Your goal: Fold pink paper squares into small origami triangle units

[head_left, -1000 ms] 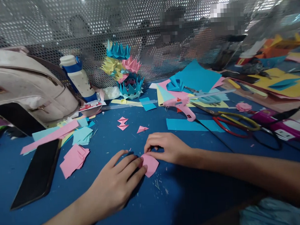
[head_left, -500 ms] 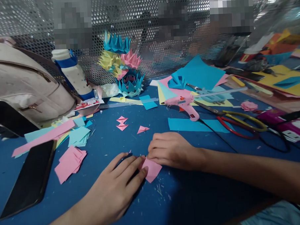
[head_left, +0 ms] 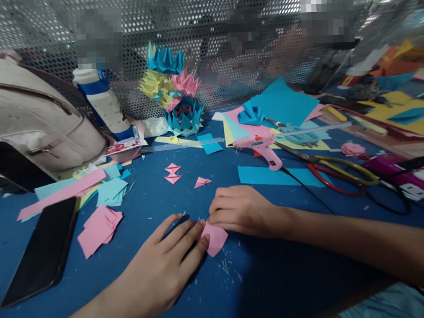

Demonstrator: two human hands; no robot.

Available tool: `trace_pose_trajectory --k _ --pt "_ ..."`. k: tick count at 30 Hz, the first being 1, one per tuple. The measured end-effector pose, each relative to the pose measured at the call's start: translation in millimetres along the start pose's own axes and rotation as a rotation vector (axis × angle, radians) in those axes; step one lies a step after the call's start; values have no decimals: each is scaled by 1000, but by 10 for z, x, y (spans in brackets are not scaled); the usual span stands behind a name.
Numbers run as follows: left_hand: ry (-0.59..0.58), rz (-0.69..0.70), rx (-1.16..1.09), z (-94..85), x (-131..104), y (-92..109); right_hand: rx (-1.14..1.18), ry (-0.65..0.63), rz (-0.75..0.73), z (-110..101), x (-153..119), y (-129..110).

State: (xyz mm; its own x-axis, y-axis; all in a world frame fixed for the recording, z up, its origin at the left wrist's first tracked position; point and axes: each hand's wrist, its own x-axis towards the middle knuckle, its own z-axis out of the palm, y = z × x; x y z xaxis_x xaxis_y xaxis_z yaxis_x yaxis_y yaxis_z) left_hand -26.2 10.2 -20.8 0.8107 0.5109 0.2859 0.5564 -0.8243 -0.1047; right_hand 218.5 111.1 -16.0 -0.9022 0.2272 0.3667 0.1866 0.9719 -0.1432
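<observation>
A small pink paper square (head_left: pixel 215 240) lies on the blue table between my hands, partly covered by fingers. My left hand (head_left: pixel 170 261) holds its left side, thumb on the sheet and a fingertip at the upper corner, the other fingers spread on the table. My right hand (head_left: pixel 240 211) is curled, its fingertips pinching the top edge; any fold there is hidden. Beyond my hands lie two pink folded pieces (head_left: pixel 173 173) and a single pink folded triangle (head_left: pixel 202 182). To the left is a stack of pink paper squares (head_left: pixel 100 231).
A pink glue gun (head_left: pixel 262 145) and red-and-yellow-handled scissors (head_left: pixel 346 174) lie to the right. A black phone (head_left: pixel 42 253) is at left, near light-blue squares (head_left: pixel 111 191). Behind stand a bottle (head_left: pixel 102 103), a backpack (head_left: pixel 37 110) and folded paper flowers (head_left: pixel 184 115) against a perforated metal panel.
Almost nothing differs. Both hands stay on the pink paper square with only a very slight shift, and the view has moved a little.
</observation>
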Motion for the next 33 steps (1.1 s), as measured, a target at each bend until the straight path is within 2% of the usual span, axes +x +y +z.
trace_pose_trajectory --k 9,17,22,33 --pt "-36 55 15 -23 19 -22 -10 23 -19 2 -12 41" --pt "24 -26 -11 26 -7 36 20 47 -9 -16 -14 32" --pt "94 -17 -19 58 -46 47 6 51 -8 -4 -15 27" --pt "70 -52 -32 72 -48 40 -31 14 -37 11 -6 36"
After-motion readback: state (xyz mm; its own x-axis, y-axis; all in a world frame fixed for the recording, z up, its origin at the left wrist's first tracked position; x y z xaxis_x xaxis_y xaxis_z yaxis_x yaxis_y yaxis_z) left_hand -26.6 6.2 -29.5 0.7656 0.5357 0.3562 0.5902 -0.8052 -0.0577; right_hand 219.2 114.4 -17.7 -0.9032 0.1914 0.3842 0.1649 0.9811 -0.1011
